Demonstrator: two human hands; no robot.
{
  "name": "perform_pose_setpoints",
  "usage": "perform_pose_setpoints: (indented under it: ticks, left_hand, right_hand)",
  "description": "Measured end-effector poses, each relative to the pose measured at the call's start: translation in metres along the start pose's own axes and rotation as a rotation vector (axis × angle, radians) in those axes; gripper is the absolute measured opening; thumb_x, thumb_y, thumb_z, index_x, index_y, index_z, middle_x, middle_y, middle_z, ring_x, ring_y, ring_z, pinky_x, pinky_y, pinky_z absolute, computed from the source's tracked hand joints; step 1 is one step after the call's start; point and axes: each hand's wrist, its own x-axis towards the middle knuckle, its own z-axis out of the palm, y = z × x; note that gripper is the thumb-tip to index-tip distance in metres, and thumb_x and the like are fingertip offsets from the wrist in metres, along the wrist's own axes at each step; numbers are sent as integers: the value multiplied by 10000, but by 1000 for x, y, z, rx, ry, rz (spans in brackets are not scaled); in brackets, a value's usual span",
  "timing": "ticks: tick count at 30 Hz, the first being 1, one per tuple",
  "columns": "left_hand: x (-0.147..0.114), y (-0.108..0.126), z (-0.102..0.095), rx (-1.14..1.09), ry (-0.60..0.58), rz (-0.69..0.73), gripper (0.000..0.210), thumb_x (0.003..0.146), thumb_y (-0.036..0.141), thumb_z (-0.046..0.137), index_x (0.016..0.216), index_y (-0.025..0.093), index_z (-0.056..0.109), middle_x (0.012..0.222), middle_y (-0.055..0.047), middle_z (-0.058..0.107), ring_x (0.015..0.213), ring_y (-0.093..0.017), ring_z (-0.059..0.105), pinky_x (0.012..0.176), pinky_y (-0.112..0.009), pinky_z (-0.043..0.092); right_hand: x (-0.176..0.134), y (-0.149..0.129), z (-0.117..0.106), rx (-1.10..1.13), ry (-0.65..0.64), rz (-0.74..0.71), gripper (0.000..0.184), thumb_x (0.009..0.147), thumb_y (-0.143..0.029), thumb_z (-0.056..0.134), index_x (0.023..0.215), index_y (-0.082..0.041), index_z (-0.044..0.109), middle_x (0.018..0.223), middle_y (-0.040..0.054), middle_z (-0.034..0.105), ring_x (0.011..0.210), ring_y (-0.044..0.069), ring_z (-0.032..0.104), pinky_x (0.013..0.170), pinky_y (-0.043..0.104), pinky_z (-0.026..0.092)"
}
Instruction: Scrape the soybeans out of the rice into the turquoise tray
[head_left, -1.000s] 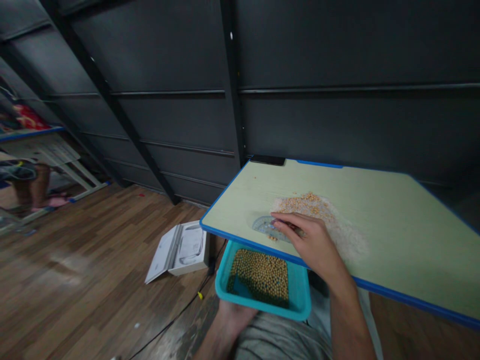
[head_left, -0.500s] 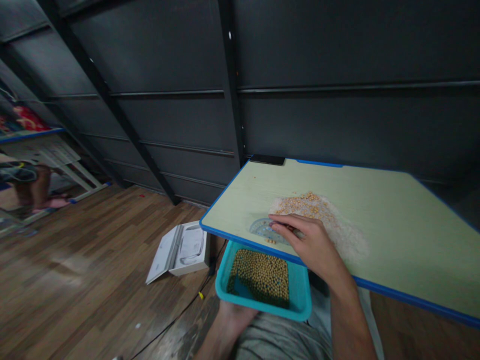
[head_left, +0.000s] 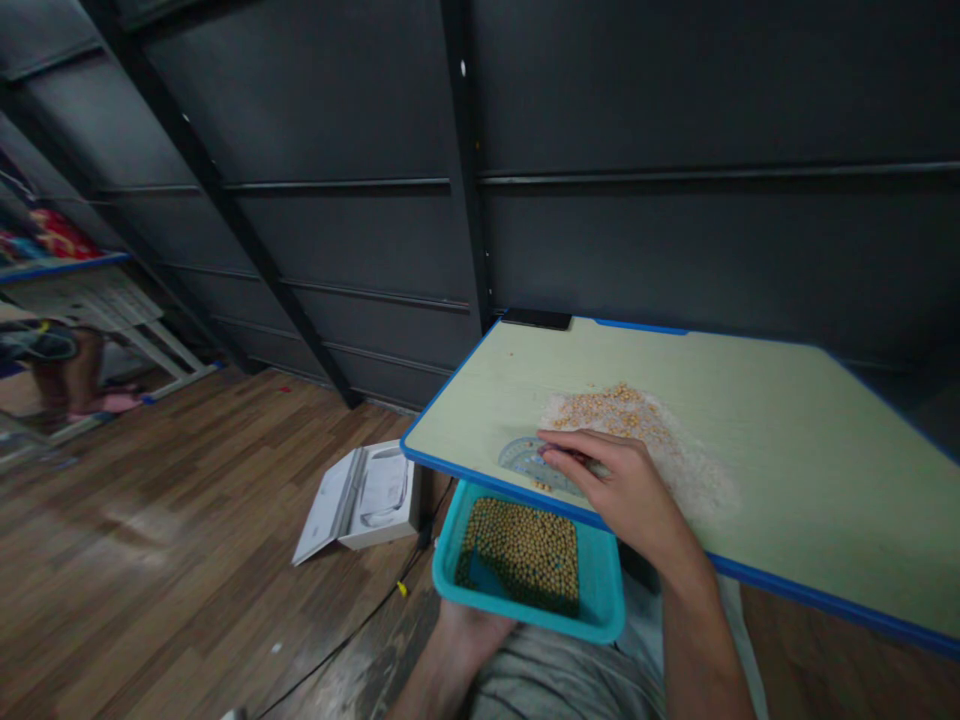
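My right hand point(head_left: 611, 468) is closed on a clear protractor point(head_left: 519, 455), which lies low over the table near its front edge. A few yellow soybeans point(head_left: 541, 486) rest between the protractor and that edge. Behind the hand spreads a pile of white grains, like rice, mixed with soybeans point(head_left: 619, 397). Under the table's edge, my left hand point(head_left: 474, 630) grips a turquoise plastic basin point(head_left: 611, 590) from beneath; its fingers are mostly hidden. Many soybeans point(head_left: 529, 545) cover the basin's bottom, partly in shadow.
The pale table point(head_left: 795, 430) has a blue rim, and a flat black object point(head_left: 536, 319) lies at its back left corner. An open white box point(head_left: 382, 495) and a black cable point(head_left: 360, 625) are on the wooden floor. Another person's legs point(head_left: 82, 375) show at far left.
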Motion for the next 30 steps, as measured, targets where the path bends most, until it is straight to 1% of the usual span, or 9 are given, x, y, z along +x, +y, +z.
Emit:
perform_pose_setpoints:
  ticks: [3,7,10,13,17,22,27,30]
  left_hand:
    - [-1,1,2,-32,-7,-17,415,933,372,469,1251,176,648,1064,-140,798,1073,-341,696,1061,-602,419]
    - [-1,1,5,-19,-3,-13,510,929,497,447,1256,157,643,1068,-157,793,1061,-349,698,1051,-591,429]
    - [-2,1,6,12,3,-5,547,927,530,436,1261,148,639,1065,-160,793,1053,-350,702,1044,-587,436]
    - [-2,1,5,18,5,1,519,932,495,442,1263,147,637,1079,-163,791,1047,-351,705,1043,-597,434]
    - [-1,1,3,3,-9,-2,438,937,378,453,1266,153,635,1118,-159,783,1078,-349,695,1050,-611,426]
    - [0,0,-2,25,32,27,454,916,399,490,1261,140,635,1205,-179,747,1128,-366,669,1052,-631,421]
    - [1,0,-7,-18,-1,-9,463,906,404,511,1281,154,616,1189,-159,756,1161,-356,648,1051,-615,432]
    - [1,2,-6,-23,-34,-29,447,919,370,488,1299,165,603,1217,-157,743,1146,-337,658,1050,-591,441]
  right_hand:
    - [0,0,0,-2,-2,2,229,927,-250,633,1108,-322,753,1100,-5,778,1007,210,725,931,395,556]
    - [0,-1,0,-5,-2,7,230,926,-261,631,1110,-322,755,1102,0,778,1010,219,726,937,408,555]
    - [0,-1,0,-4,-3,10,228,924,-262,635,1109,-320,756,1102,1,779,1011,216,726,939,402,555]
    - [0,-1,0,0,-5,10,228,923,-259,639,1109,-322,755,1100,-3,779,1009,210,726,942,397,553]
    - [0,-1,0,-1,-8,14,228,920,-262,637,1102,-325,758,1091,-3,782,999,216,730,934,406,559]
    - [0,-3,0,-1,-14,6,230,918,-256,642,1107,-316,758,1089,4,783,990,219,732,922,404,562]
    - [-1,-4,0,0,-20,8,232,919,-245,646,1108,-321,758,1091,-2,782,994,213,732,926,396,558]
    - [-1,-5,0,4,-31,11,233,914,-235,655,1103,-321,760,1086,-11,784,989,201,734,924,376,558]
